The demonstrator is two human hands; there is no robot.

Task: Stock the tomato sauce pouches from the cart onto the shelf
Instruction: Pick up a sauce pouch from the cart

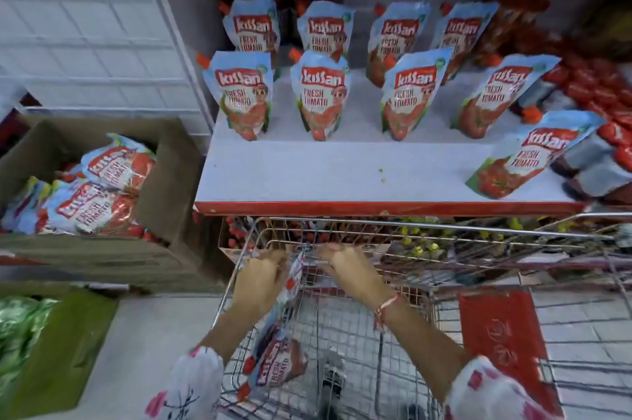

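My left hand (pixel 260 279) is shut on a tomato sauce pouch (pixel 294 270), seen edge-on, inside the front of the wire cart (pixel 427 228). My right hand (pixel 345 267) is just right of it, fingers curled over a wire bar at the cart's front; a small gap shows between it and the pouch. Another pouch (pixel 277 363) lies lower in the cart under my left forearm. On the white shelf (pixel 325 173) several blue-and-red pouches (pixel 321 94) stand upright in two rows, and one more (pixel 526 159) leans at the front right.
A cardboard box (pixel 167 187) left of the shelf holds more pouches (pixel 116 166). Red-capped sauce packs (pixel 602 94) crowd the shelf's right end. A red flap (pixel 499 334) sits in the cart's right side. The shelf's red front edge (pixel 376 208) runs just beyond the cart.
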